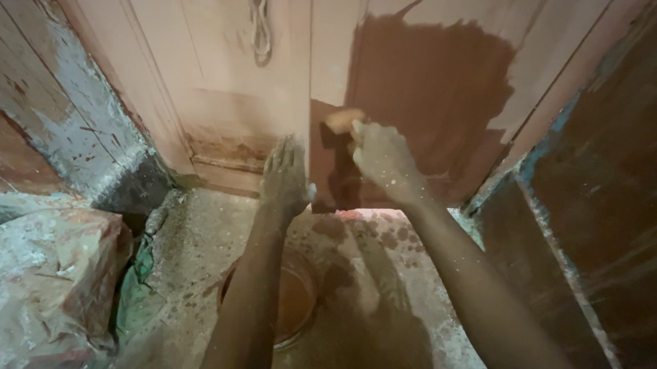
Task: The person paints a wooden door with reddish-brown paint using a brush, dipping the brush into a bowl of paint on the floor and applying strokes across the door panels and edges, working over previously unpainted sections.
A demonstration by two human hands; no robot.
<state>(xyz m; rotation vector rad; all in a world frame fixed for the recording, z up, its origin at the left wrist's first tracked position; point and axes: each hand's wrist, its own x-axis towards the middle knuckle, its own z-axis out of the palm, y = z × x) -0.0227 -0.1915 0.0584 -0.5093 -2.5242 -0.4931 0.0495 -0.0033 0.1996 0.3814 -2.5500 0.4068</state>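
Left hand (285, 177): flat against the door (230, 72), fingers straight and together, palm pressed on the lower edge of the left leaf; grips nothing
Right hand (382, 156): fingers curled closed round a pale lump, pressed to the right leaf at the edge of the dark wet patch
Held thing: a sponge or cloth pad (343, 119), tan; only its top shows above the knuckles, the rest is hidden in the fist, so its kind cannot be told for sure
Wet patch (433, 93): dark reddish-brown, covers much of the right leaf; its upper border is ragged; its lower part is hidden behind the right hand and forearm
Bowl (299, 296): round, on the floor below the hands, holds brownish liquid; the left forearm crosses it and hides its left half
Door fitting: a metal chain or hasp (260, 26) at the top, cut off by the frame edge, blurred
Left side: crumpled plastic sheet (41, 283) over a bulky shape; what lies under it is not visible
Right side: dark wall (618, 216), details lost in shadow
Floor (196, 231): speckled concrete, dark spots near the threshold
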